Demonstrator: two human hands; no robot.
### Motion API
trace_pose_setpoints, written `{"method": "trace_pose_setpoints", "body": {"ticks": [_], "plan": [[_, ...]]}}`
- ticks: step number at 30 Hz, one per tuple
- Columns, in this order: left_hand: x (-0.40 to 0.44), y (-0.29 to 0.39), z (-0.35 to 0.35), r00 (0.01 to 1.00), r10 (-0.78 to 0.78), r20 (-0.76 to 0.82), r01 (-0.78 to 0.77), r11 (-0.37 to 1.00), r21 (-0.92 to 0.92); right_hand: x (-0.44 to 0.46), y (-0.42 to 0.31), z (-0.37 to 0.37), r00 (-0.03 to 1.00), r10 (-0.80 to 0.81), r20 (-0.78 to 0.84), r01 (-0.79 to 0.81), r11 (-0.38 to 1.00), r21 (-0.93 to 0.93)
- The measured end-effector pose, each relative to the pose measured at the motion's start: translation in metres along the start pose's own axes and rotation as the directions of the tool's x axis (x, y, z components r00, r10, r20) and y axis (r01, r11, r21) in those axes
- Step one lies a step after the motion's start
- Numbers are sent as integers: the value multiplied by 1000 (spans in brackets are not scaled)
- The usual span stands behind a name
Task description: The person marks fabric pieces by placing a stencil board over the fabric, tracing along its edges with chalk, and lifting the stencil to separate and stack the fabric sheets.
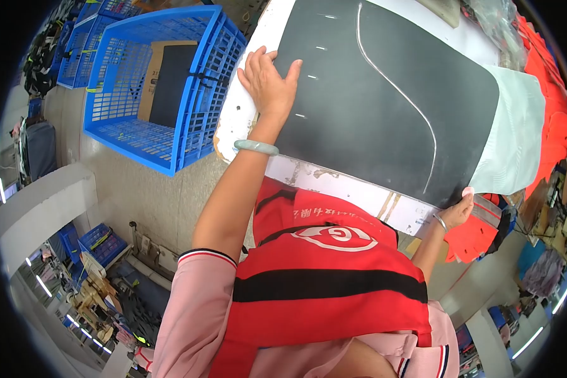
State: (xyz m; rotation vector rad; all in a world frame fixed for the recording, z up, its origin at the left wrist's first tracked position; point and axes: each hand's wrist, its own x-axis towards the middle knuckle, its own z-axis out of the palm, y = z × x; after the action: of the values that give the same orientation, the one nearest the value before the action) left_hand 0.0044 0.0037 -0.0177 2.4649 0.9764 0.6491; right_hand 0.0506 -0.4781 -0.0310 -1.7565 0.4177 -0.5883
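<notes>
A large dark grey sheet lies on a white worktable, with a curved white line and several short white dashes drawn on it. Over the sheet's left edge is my left hand, fingers spread and holding nothing; whether it touches the sheet I cannot tell. My right hand grips the sheet's near right corner, thumb on top and the other fingers partly hidden. A pale mint cloth sits at the sheet's right side, close to that thumb.
To the left stands a blue plastic crate with a dark panel and cardboard inside. Orange-red cloth pieces hang at the right end of the worktable. Clear plastic lies at the far right. A red apron is against the near edge.
</notes>
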Motion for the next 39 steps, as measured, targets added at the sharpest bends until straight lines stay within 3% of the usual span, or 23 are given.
{"method": "trace_pose_setpoints", "body": {"ticks": [2,7,11,17,23,32,35,39], "plan": [[1,-1,0,1000,3,2,-3,1000,3,0,2,1,1000,-3,12,2,1000,29],[3,-9,5,997,61,-39,-60,997,44,-2,3,1,988,-133,76,149,953,-262],[7,-19,11,990,133,-49,-130,990,47,-6,-7,4,926,-320,201,366,891,-267],[5,-13,7,991,121,-49,-118,991,63,-12,-18,6,953,-231,198,277,929,-244],[6,-18,9,989,144,-26,-142,987,77,-10,-9,2,930,-299,216,345,910,-227],[10,-20,6,991,136,20,-137,988,75,-14,-18,3,943,-273,190,310,928,-205],[10,-20,7,992,122,26,-123,990,66,-15,-22,3,933,-288,216,338,908,-249],[10,-16,6,992,123,8,-123,989,88,-16,-30,7,857,-464,225,516,786,-341]]}}
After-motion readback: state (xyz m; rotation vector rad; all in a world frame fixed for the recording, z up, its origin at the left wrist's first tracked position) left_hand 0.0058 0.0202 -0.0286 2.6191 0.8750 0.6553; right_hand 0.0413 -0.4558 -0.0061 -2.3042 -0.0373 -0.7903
